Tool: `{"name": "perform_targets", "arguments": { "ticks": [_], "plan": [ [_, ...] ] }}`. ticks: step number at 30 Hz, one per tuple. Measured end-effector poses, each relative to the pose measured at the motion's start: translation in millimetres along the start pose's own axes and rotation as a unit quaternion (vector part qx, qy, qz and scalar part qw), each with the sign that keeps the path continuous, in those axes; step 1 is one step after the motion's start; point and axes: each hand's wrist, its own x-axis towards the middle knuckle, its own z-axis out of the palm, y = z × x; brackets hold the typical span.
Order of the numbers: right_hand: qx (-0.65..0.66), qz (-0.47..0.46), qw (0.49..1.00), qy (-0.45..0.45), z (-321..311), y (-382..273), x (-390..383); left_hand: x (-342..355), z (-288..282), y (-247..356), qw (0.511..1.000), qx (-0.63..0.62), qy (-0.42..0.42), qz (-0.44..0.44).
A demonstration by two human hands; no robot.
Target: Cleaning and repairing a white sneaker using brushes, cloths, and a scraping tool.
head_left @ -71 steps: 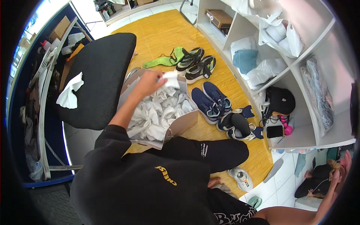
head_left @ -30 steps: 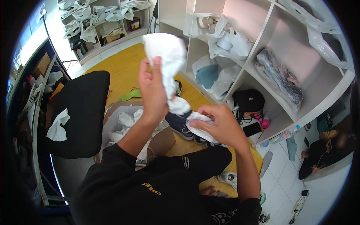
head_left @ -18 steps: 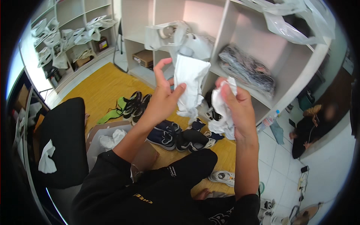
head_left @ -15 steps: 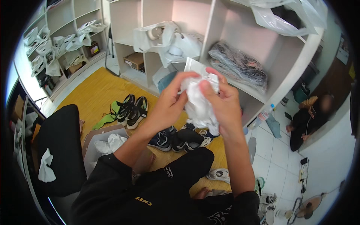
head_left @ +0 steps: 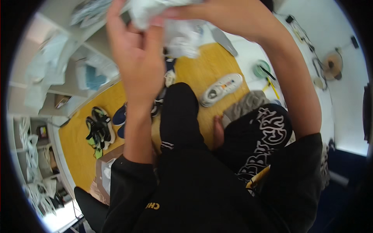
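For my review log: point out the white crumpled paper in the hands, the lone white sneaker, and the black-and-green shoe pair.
white crumpled paper [head_left: 176,37], head view, its hanging lower part.
white sneaker [head_left: 221,89], head view, mid upper.
black-and-green shoes [head_left: 99,128], head view, middle of the pair.

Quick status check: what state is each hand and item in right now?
Left hand: raised, gripping the white bundle.
Right hand: raised, gripping the white bundle.
White bundle: crumpled, held up.
White sneaker: alone on its side on the floor.
Cardboard box: open.

Sneaker [head_left: 220,89] on floor [head_left: 202,73], right of knee [head_left: 179,101].
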Motion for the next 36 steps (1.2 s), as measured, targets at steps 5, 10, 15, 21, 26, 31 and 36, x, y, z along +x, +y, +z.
{"name": "perform_targets", "arguments": {
  "ticks": [5,10,15,21,26,31,36],
  "plan": [
    [0.059,0.246,0.934,0.251,-25,94,-173,-154,71,-126,0.956,-0.116,0.026,-0.269],
    [0.244,0.368,0.746,0.498,19,164,-321,-349,79,-183,0.864,-0.016,0.166,-0.475],
    [0.388,0.380,0.597,0.590,65,197,-411,-366,89,-217,0.851,0.227,-0.021,-0.472],
    [0.491,0.354,0.525,0.598,101,211,-398,-334,83,-259,0.888,0.147,-0.019,-0.435],
    [0.372,0.341,0.573,0.646,92,208,-371,-287,107,-250,0.952,0.182,-0.008,-0.244],
    [0.228,0.346,0.653,0.635,88,215,-354,-230,104,-252,0.868,-0.102,0.047,-0.485],
    [-0.103,0.241,0.788,0.557,52,196,-288,-177,89,-187,0.814,-0.236,0.076,-0.525]
  ]
}}
